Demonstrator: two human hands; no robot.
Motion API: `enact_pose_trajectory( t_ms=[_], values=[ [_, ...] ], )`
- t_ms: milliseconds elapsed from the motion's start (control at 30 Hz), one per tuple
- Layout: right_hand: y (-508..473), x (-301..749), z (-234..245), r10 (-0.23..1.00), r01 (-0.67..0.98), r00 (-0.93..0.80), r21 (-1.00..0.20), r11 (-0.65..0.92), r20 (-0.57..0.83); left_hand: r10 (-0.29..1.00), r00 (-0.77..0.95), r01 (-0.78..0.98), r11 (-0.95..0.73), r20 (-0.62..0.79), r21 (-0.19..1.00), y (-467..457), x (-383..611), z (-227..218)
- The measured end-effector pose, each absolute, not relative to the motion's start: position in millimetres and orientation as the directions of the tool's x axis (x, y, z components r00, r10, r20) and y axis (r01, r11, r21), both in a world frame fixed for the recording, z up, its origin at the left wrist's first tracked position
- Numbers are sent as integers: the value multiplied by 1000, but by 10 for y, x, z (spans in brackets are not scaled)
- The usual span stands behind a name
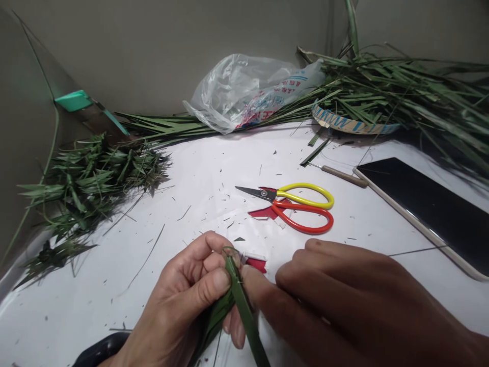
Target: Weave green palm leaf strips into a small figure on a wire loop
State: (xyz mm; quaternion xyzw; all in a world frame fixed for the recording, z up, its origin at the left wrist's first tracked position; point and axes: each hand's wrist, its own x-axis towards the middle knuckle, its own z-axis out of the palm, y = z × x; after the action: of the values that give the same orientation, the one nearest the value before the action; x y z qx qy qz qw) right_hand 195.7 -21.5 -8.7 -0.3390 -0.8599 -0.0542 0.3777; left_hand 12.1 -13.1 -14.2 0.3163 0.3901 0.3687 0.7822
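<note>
My left hand (187, 300) is closed round a folded green palm-leaf strip (239, 295), with thumb and fingers pinching it near its top. My right hand (344, 300) comes in from the right, its fingertips pressed together against the same strip where a thin loop of leaf sticks up. The strip runs down and out of the picture's lower edge. Both hands hover just above the white table (191, 193). A small red scrap (256, 263) lies right behind my fingers.
Scissors (294, 204) with yellow and red handles lie in the middle. A dark tablet (431, 209) sits at right, with a thin tool (340, 175) beside it. Leaf piles (87, 178) lie at left and back right (401, 92), with a plastic bag (248, 92) and a shallow dish (351, 124).
</note>
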Motion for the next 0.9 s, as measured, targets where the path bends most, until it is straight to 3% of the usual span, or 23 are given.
enact_pose_trajectory(
  t_ms=[333, 567, 900],
  values=[
    [-245, 1947, -153, 563, 607, -440, -230, 761, 700, 769, 496, -371, 608, -403, 702, -132, 113, -156],
    [-225, 1960, -92, 582, 613, -500, -212, 761, 642, 762, 513, -369, 612, -395, 700, -131, 78, -205],
    [-228, 1911, -153, 558, 630, -447, -196, 751, 699, 788, 463, -351, 584, -406, 732, -124, 112, -147]
  ],
)
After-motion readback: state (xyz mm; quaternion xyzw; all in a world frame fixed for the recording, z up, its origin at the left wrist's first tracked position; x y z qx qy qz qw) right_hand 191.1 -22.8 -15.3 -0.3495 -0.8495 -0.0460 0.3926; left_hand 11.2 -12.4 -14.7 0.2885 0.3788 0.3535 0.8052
